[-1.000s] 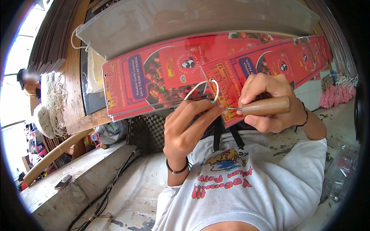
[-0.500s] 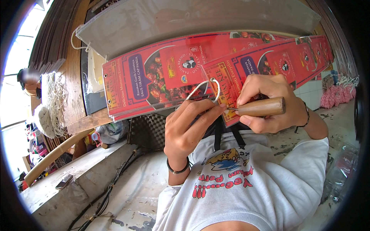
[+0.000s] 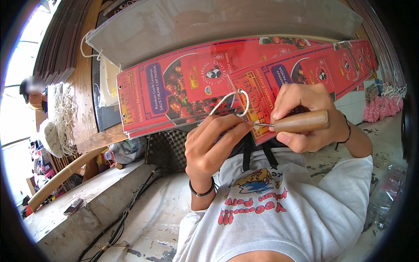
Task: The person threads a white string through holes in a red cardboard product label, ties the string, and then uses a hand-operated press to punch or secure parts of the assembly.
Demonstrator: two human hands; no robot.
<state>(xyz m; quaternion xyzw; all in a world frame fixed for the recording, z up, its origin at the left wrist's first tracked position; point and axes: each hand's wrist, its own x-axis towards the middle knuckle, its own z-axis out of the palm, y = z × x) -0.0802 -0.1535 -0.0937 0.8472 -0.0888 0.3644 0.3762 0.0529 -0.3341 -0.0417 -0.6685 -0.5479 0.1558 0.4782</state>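
My right hand is wrapped round the wooden handle of an awl, whose thin metal shaft points left. The shaft's tip is at the fingertips of my left hand, beside the edge of a long red printed sign. A white cord passes through an eyelet in that sign's corner and loops down to my left fingers, which are closed on it. Part of the cord is hidden by the fingers. Under this sign lies a stack of similar red signs with eyelets at the left end.
A grey plastic-covered sheet lies beyond the red signs on the wooden table. Bundles of white cord hang at the left. Pink bundles are at the right. Black cables run along the floor ledge.
My right hand and the awl have shifted slightly right, and more of the metal shaft shows. My left hand stays nearly in place, with the cord loop little changed.
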